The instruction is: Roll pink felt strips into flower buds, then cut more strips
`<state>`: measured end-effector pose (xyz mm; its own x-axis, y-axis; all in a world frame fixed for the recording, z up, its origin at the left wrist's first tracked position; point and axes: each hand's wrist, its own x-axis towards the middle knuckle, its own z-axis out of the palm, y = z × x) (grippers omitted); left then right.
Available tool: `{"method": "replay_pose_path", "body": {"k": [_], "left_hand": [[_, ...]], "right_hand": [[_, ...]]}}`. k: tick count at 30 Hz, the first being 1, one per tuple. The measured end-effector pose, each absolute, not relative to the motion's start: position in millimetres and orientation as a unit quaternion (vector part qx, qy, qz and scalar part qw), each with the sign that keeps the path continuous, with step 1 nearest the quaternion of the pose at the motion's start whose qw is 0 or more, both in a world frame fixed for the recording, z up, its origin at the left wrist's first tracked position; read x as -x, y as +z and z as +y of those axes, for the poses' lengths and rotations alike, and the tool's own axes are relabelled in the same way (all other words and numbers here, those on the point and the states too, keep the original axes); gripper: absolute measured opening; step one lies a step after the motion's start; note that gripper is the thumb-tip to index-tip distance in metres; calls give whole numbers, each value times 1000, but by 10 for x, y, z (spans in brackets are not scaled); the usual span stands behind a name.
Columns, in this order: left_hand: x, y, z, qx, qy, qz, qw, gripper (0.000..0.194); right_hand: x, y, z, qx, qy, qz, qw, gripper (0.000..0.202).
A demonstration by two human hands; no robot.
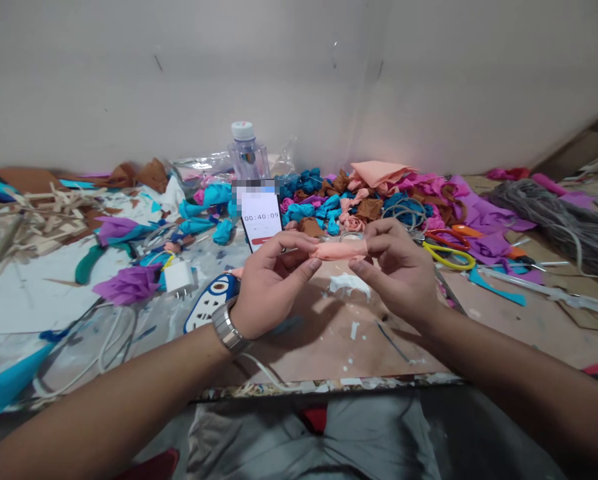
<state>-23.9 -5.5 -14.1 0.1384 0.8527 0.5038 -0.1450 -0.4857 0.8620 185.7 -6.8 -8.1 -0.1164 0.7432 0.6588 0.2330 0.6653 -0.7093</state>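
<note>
A rolled piece of peach crepe paper (pixel 339 251) stretches level between my two hands, above the work table. My left hand (pixel 273 283), with a metal watch (pixel 229 325) on its wrist, pinches the roll's left end between thumb and fingers. At the other end, the thumb and curled fingers of my right hand (pixel 399 277) grip the paper. Beneath the roll, a smear of white paste (pixel 349 287) lies on the brown board (pixel 323 347). Just behind my left hand stands a phone (pixel 259 223) showing a timer.
Crumpled colored paper pieces (pixel 323 200) pile along the wall behind a clear bottle (pixel 249 157). Yellow-handled scissors (pixel 449 257) and a glue gun (pixel 543 283) lie right. A power strip (pixel 209 303), white charger (pixel 180 279), purple paper flower (pixel 129 283) and wooden sticks (pixel 29 213) lie left.
</note>
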Motion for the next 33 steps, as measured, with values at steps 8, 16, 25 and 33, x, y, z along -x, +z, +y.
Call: {"method": "replay_pose_path", "body": {"k": [8, 16, 25, 33], "left_hand": [[264, -169, -66, -656, 592, 284, 372, 15], [270, -137, -78, -688, 581, 302, 314, 10], [294, -134, -88, -727, 577, 291, 230, 15], [301, -131, -89, -736, 565, 297, 227, 11]], "right_hand": [[-1847, -84, -50, 330, 283, -681, 589, 7], [-1823, -82, -81, 366, 312, -651, 587, 9], [-1798, -93, -47, 351, 411, -585, 605, 14], [-1805, -116, 24, 315, 481, -583, 573, 49]]}}
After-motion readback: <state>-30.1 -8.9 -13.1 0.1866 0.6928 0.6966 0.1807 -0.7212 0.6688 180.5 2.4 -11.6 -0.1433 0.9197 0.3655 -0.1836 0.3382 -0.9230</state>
